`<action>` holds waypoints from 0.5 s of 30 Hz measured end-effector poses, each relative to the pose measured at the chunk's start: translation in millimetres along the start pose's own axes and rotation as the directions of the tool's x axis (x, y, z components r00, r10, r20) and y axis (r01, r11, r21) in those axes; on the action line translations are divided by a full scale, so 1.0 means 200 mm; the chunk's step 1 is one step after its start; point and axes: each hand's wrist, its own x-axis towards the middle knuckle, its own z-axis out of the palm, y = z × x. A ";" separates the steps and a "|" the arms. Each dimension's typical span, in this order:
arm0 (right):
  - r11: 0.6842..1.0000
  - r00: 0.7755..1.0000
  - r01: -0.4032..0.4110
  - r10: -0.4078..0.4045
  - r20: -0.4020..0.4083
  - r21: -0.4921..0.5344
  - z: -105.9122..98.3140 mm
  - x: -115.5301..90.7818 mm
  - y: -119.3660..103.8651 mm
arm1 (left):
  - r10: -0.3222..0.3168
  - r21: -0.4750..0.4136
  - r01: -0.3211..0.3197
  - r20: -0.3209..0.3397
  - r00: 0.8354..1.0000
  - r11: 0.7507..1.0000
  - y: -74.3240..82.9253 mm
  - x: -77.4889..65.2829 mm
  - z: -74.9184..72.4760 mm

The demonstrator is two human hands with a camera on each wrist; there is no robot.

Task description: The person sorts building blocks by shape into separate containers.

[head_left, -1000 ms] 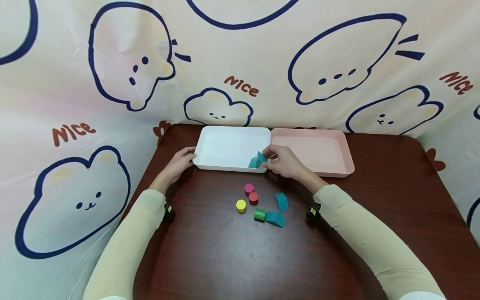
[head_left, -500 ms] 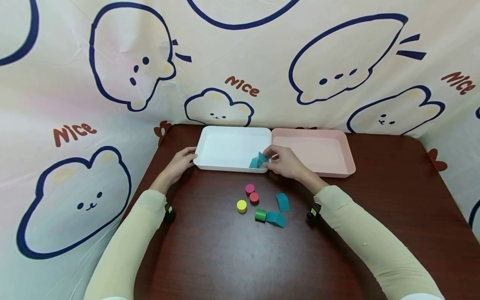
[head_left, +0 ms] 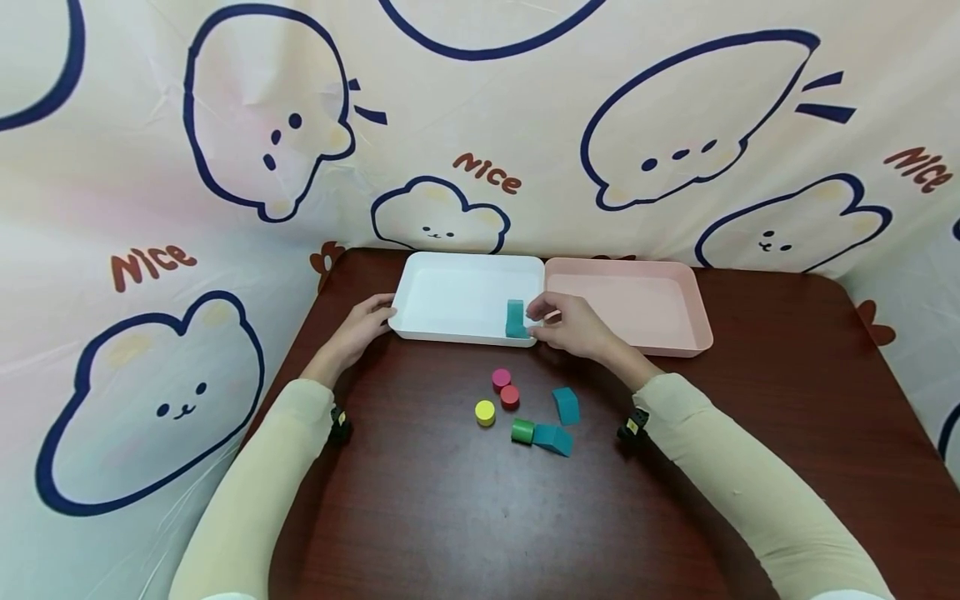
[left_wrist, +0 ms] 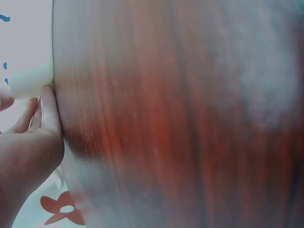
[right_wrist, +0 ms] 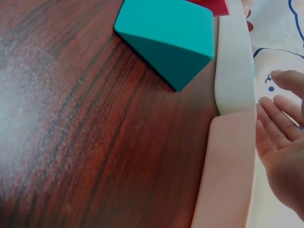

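Observation:
My left hand (head_left: 360, 327) holds the left edge of a white tray (head_left: 442, 292), thumb at the rim. In the left wrist view its fingers (left_wrist: 49, 111) lie against the tray's outer wall (left_wrist: 31, 84), low by the tabletop. Two teal blocks (head_left: 514, 313) rest together in the tray's front right corner, one upright and one lower beside it. My right hand (head_left: 570, 323) is just right of them, over the tray's right edge, thumb and fingers spread apart. The right wrist view shows nothing between that hand's fingers (right_wrist: 275, 121).
A pink tray (head_left: 693, 308) adjoins the white one on the right. On the dark wooden table (head_left: 420, 492) are a pink disc (head_left: 501, 380), a red disc (head_left: 509, 397), a yellow disc (head_left: 485, 412), a green cylinder (head_left: 522, 431) and two more teal blocks (head_left: 566, 406).
The teal block that my right hand held at a tilt now stands upright beside the other in the white tray, released. My left hand stays at the tray's edge.

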 end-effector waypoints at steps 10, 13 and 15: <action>1.000 0.999 0.019 -0.019 0.039 0.011 -0.03 -0.08 -0.01 | 0.000 -0.004 0.000 -0.001 1.000 1.000 0.01 0.00 0.00; 0.999 0.998 0.030 -0.030 0.054 0.013 -0.03 -0.11 -0.01 | -0.001 -0.004 0.001 -0.001 1.000 1.000 0.01 0.00 0.00; 0.999 0.997 0.038 -0.038 0.062 0.008 -0.04 -0.13 -0.02 | -0.001 -0.006 0.001 -0.003 1.000 1.000 0.00 0.00 0.01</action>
